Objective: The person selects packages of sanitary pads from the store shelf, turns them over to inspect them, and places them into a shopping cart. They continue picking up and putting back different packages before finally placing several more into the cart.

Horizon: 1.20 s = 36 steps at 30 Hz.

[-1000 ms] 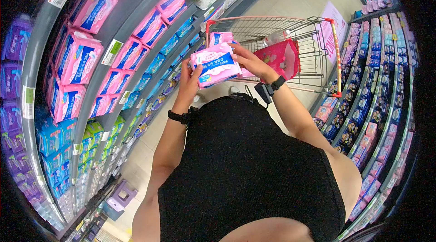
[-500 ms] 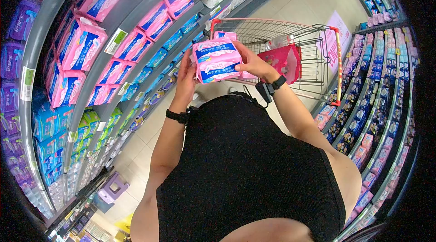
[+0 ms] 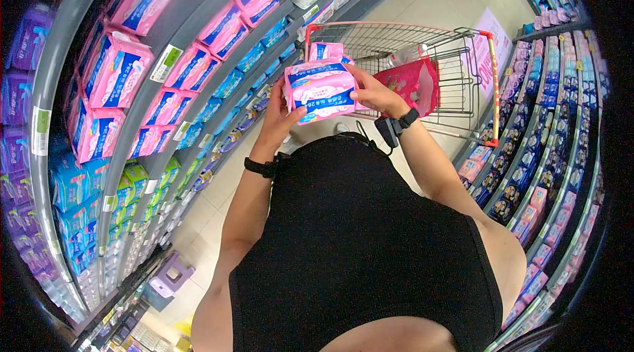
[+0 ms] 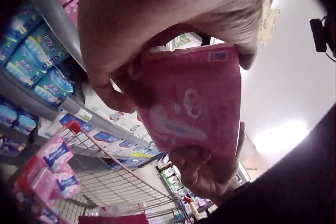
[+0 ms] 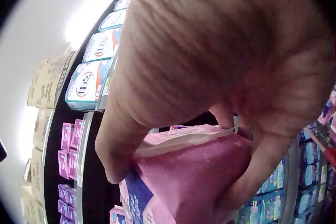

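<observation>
A pink pack of sanitary pads (image 3: 321, 88) with blue and white print is held in front of the chest between both hands. My left hand (image 3: 274, 121) grips its left end, the thumb on the near face. At the opposite end my right hand (image 3: 378, 93) grips it, thumb over the printed side. The left wrist view shows the underside of the pack (image 4: 191, 106), with fingers of both hands around its ends. Close up in the right wrist view, thumb and fingers of the right hand (image 5: 210, 61) clasp the end of the pack (image 5: 194, 174).
Just beyond the hands stands a wire shopping cart (image 3: 456, 81). It holds pink packs (image 3: 325, 50), a red-pink bag (image 3: 411, 84) and a clear plastic item (image 3: 408, 55). Stocked shelves (image 3: 152, 74) rise close on the left; more shelves (image 3: 528, 147) line the right.
Both hands have turned the pack, so its faces toward the head camera differ from a second ago. The left thumb has come back onto its near face. The cart stays about where it was.
</observation>
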Each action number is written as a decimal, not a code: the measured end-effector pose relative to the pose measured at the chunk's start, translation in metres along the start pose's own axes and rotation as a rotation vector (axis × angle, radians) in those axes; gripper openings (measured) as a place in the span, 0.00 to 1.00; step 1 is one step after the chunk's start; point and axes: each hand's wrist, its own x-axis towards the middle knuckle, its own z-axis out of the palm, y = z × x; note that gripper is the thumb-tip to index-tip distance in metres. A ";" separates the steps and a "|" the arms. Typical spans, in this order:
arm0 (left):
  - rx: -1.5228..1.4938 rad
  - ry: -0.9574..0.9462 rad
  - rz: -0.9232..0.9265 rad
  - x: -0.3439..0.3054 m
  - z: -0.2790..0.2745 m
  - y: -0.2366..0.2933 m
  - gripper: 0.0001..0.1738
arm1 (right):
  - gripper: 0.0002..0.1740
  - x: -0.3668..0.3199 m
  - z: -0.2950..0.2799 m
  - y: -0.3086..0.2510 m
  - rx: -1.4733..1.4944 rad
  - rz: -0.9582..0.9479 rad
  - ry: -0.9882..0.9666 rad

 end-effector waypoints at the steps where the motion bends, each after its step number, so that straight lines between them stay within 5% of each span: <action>1: -0.007 -0.001 -0.006 0.000 -0.001 -0.002 0.60 | 0.55 0.000 -0.003 0.004 -0.003 0.001 -0.007; 16: -0.052 0.030 0.046 -0.001 -0.007 -0.008 0.53 | 0.46 -0.004 -0.003 0.006 0.138 -0.028 0.038; 36: -0.048 0.014 -0.018 -0.002 -0.007 -0.005 0.48 | 0.48 -0.004 -0.003 0.001 0.080 -0.092 0.091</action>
